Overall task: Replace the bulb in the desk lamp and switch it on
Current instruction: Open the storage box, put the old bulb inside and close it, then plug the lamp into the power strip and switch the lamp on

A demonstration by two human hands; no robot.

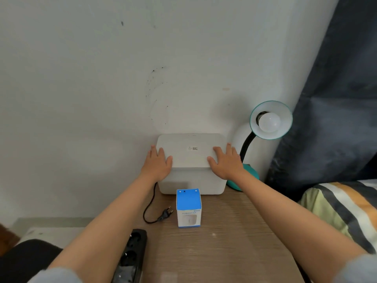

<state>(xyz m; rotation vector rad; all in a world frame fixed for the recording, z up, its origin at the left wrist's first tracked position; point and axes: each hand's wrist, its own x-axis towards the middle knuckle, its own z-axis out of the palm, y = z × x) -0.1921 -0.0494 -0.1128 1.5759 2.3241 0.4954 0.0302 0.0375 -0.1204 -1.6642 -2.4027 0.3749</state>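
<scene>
Both hands flat on white box at table's back edge.
Left hand point(158, 163) and right hand point(224, 162) spread open on white box point(191, 160), gripping nothing; bulb carton point(188, 208) in front, lamp point(270, 120) at back right corner.

A white box point(191, 176), a teal lamp point(247, 176) and a blue carton point(188, 208) are carried by the wooden desk point(234, 231). A black plug point(165, 214) is laid at the carton's nine o'clock. A power strip point(131, 256) is seen at seven o'clock.

two bare forearms run up from the near corners, each ending in a bare hand: the left hand point(158, 163) and the right hand point(225, 160). grey-blue short sleeves show at the near edge. no rings or watch visible.
</scene>
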